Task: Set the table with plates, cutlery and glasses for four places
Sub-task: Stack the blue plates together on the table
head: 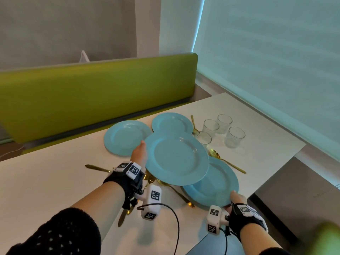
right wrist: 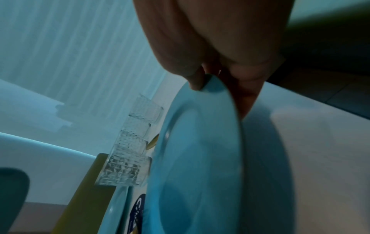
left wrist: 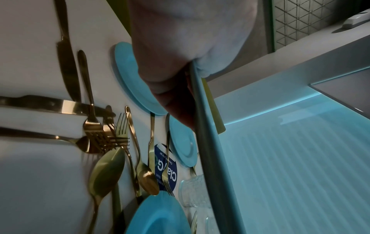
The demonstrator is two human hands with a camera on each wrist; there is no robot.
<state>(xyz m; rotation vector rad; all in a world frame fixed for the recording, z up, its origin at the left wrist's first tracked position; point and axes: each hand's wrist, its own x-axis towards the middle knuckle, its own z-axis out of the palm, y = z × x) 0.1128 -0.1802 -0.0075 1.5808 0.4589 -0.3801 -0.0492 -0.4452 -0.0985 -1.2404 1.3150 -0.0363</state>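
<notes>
My left hand (head: 140,153) grips the left rim of a blue plate (head: 176,160) and holds it above the table; the left wrist view shows that rim (left wrist: 208,158) edge-on between thumb and fingers. My right hand (head: 234,196) pinches the near rim of a second blue plate (head: 219,183), thumb on top, lifted off the table in the right wrist view (right wrist: 200,158). Two more blue plates (head: 126,137) (head: 171,122) lie flat farther back. Several clear glasses (head: 223,131) stand in a cluster at the right. Gold cutlery (left wrist: 104,139) lies scattered under the raised plate.
The white table (head: 55,172) ends at a right edge (head: 294,159) near the glasses. A green bench (head: 92,92) runs along the far side. A blue-labelled packet (left wrist: 160,159) lies among the cutlery. A gold spoon (head: 226,161) rests right of the plates.
</notes>
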